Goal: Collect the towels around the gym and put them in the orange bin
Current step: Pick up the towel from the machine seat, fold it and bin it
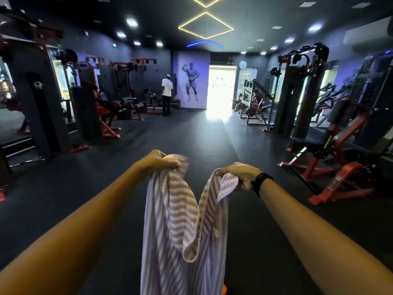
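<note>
Dim gym floor (191,133); striped towel (180,220) gripped by left hand (158,160) and right hand (238,174), fingers curled tight, above orange bin (224,290). Next, likely: lower, let go.

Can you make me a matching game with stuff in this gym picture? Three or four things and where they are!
Things:
1. towel
2. black wristband
3. person in white shirt
4. muscle man picture

Places:
A. on the purple back wall
B. on the right wrist
C. held up by both hands
D. standing far off, near the machines at the back left

Pairs: 1-C, 2-B, 3-D, 4-A
</note>
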Demonstrator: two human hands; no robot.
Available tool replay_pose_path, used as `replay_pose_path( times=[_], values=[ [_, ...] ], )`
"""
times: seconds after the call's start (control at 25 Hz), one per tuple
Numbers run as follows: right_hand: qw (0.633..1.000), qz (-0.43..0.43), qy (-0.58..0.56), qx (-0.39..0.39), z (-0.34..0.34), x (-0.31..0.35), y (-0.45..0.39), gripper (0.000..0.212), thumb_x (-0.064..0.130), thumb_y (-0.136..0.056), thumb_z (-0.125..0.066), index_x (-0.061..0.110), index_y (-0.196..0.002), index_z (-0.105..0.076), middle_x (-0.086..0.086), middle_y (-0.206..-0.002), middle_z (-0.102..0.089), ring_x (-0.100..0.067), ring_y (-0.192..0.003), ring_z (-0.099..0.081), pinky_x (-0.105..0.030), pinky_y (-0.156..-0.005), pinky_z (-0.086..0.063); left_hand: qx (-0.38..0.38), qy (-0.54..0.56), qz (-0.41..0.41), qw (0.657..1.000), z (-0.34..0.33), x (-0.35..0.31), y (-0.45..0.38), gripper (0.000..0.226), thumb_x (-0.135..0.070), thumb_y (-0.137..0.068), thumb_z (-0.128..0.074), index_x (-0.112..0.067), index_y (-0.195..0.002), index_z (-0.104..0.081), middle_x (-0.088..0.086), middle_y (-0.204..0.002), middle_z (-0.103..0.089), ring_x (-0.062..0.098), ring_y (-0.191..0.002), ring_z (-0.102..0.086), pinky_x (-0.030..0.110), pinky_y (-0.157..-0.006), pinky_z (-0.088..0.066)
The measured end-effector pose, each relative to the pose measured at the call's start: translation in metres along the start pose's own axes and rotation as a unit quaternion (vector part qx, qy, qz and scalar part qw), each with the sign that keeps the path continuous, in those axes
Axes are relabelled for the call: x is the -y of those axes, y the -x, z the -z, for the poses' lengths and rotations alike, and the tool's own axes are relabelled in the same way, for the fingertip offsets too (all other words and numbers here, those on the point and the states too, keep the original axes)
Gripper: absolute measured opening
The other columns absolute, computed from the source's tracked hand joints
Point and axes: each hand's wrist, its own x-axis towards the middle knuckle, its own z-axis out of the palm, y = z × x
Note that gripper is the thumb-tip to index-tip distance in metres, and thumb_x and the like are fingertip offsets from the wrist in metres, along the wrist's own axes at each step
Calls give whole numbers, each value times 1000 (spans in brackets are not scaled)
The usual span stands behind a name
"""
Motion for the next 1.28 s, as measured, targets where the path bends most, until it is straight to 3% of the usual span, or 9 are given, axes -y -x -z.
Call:
replay_pose_path(
  times=[0.04,0.2,0.52,0.68,0.76,0.92,1.12,1.2,1.28],
  values=[
    [999,0,-35,-36,-3,0,0,6,4,-86,-62,-1,-82,-60,-15,-67,-64,-19,-50,-63,-27,-50,-55,-44,13,3,999,-4,0,1,20,-28,-83,-71,-8,-87,-70,3,-77,-65,15,-73,-60,29,-69,-50],
    [969,-11,-225,-102,-8,0,-3,36,-8,-93,-25,3,-65,-44,-2,-31,-41,-8,-24,-42,-19,-31,-43,-243,115,12,963,-19,9,-4,29,-30,-93,-52,-6,-86,-66,6,-83,-60,18,-82,-55,29,-72,-42],
    [937,-14,-347,19,-44,13,3,39,-6,-98,-25,-5,-70,-52,-6,-39,-55,-9,-32,-55,-22,-37,-50,32,208,-198,958,-71,5,16,24,-23,-87,-55,-4,-100,-62,6,-91,-64,14,-85,-59,31,-76,-50],
    [918,-13,-397,8,-46,14,6,40,-8,-96,-19,-7,-72,-51,-10,-41,-57,-13,-31,-54,-21,-37,-50,8,78,-237,968,-84,4,22,17,-24,-88,-55,-18,-100,-65,0,-96,-68,15,-89,-63,37,-81,-51],
    [909,-15,-416,4,-47,13,7,41,-8,-95,-19,-7,-73,-53,-10,-44,-58,-13,-31,-55,-20,-37,-49,-31,14,-221,975,-88,-2,32,15,-21,-91,-55,-14,-101,-63,2,-96,-67,17,-87,-61,29,-73,-49],
    [908,-27,-419,2,-46,7,4,42,-8,-92,-18,-5,-72,-55,-8,-46,-59,-11,-31,-51,-15,-34,-43,-18,-43,-233,971,-97,-2,38,54,-60,-72,-67,-15,-101,-63,-1,-91,-69,13,-80,-65,28,-67,-53],
    [948,-7,-318,27,-39,4,9,37,-2,-95,-29,5,-68,-54,-2,-46,-53,-8,-34,-46,-17,-35,-39,-25,-70,-299,951,-104,9,27,37,-37,-87,-64,-3,-99,-63,6,-84,-66,21,-74,-60,34,-65,-45],
    [992,48,-119,-3,-28,1,7,30,19,-95,-44,17,-65,-48,3,-51,-45,-8,-39,-34,-19,-36,-29,-24,16,-289,957,-103,12,28,42,-41,-88,-55,-1,-100,-63,6,-86,-66,19,-76,-60,33,-68,-47],
    [990,103,93,-12,-14,-1,6,41,58,-91,-44,24,-68,-45,8,-55,-39,-8,-45,-26,-20,-42,-21,-19,159,-238,958,-96,9,27,33,-31,-94,-53,1,-94,-62,5,-84,-59,11,-76,-53,30,-69,-44]
  ],
)
